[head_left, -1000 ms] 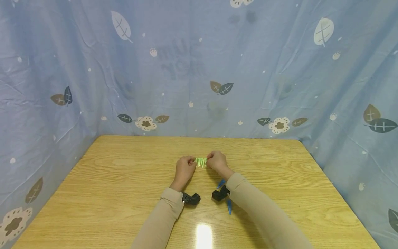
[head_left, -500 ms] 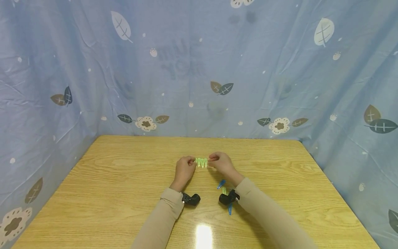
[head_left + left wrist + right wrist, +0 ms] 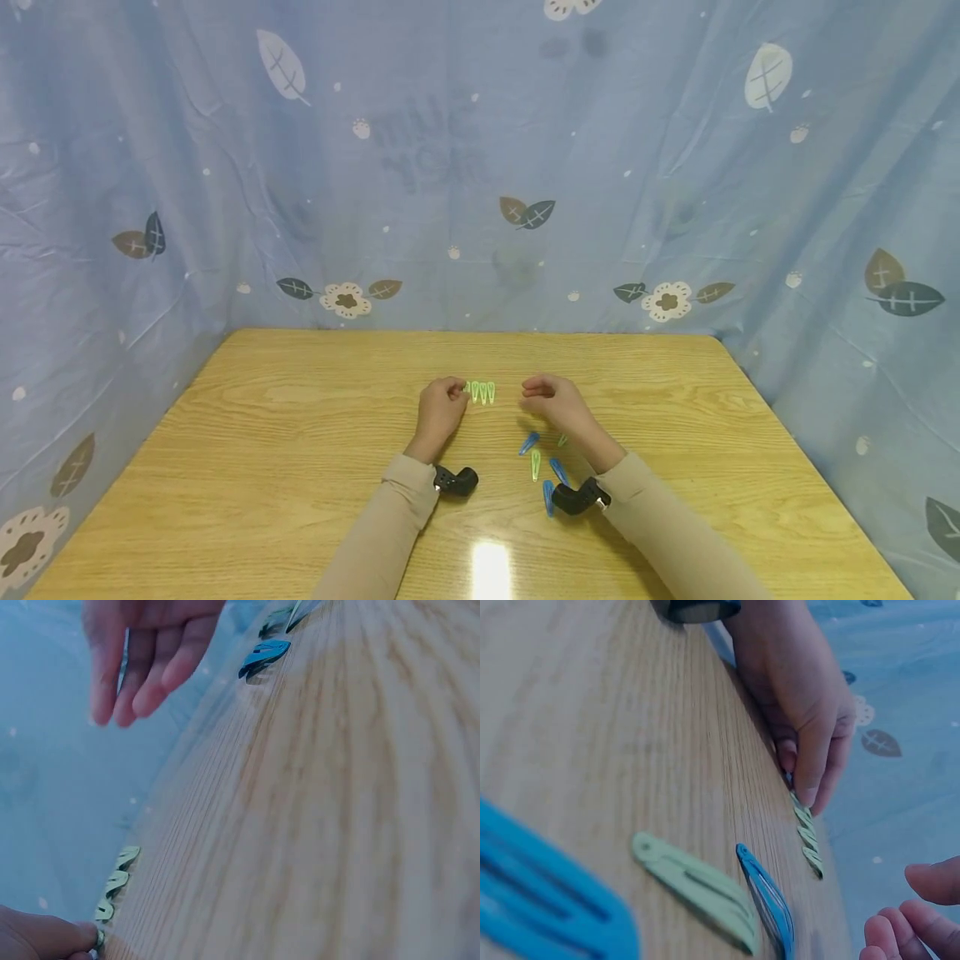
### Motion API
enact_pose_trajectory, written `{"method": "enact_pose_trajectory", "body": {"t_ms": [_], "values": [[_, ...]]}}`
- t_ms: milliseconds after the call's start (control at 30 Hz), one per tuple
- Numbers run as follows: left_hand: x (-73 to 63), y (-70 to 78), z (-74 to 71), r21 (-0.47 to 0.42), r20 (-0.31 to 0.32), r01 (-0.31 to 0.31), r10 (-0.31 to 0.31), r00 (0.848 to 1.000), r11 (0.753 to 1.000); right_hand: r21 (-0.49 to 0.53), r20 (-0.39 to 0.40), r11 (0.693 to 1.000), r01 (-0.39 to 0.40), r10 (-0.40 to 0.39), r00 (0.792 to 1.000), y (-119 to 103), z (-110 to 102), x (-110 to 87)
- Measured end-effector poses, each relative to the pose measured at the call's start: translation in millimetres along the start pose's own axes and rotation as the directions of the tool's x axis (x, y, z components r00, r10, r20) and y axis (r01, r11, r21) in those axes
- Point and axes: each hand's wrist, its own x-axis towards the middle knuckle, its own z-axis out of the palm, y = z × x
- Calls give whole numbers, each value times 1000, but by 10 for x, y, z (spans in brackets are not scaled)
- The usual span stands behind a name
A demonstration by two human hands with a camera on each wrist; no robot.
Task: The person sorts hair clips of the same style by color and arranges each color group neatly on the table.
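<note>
A short row of green snap hair clips lies side by side near the middle of the table. My left hand is at the row's left end, its thumb and fingertips pinching the leftmost clip, which they partly cover. My right hand hovers to the right of the row, fingers apart from the thumb and nothing between them. Below it lie a loose green clip and a blue clip. Another green clip shows partly beside the right wrist.
Two more blue clips, an upper one and a lower one, lie near the right wrist camera. The wooden table is enclosed by a patterned blue curtain at the back and sides.
My right hand has left the right end of the green row and moved right, its fingers opening. More loose clips now show under that arm. My left hand keeps its place at the row.
</note>
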Motion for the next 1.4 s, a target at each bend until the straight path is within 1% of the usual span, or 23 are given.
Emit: {"method": "enact_pose_trajectory", "body": {"t_ms": [100,233,300,400,767,867,1000,1233,1400], "values": [[2,-1,1,-3,2,6,-6,1000,1000,9,-5,1000,12,-12,1000,14,-42,-97],[3,-5,4,2,4,-1,1,1000,1000,43,-4,999,29,-29,1000,39,-102,-223],[1,-2,3,5,4,-6,6,1000,1000,62,-12,998,25,-24,1000,67,-133,-267],[4,0,2,8,3,-9,9,1000,1000,56,-20,998,29,-28,999,124,-186,-322],[4,-7,8,14,6,-13,13,1000,1000,65,-50,998,-1,4,999,258,-352,-497],[10,-12,8,9,9,-10,10,1000,1000,42,-63,999,-14,17,998,301,-387,-523],[17,-5,3,7,11,-7,7,1000,1000,-14,-86,1000,-25,23,996,343,-420,-556],[15,6,-7,6,6,-12,12,1000,1000,-37,-102,998,-44,40,994,345,-433,-584],[7,10,-4,11,11,-6,6,1000,1000,-99,-124,993,-69,56,991,348,-430,-575]]}}
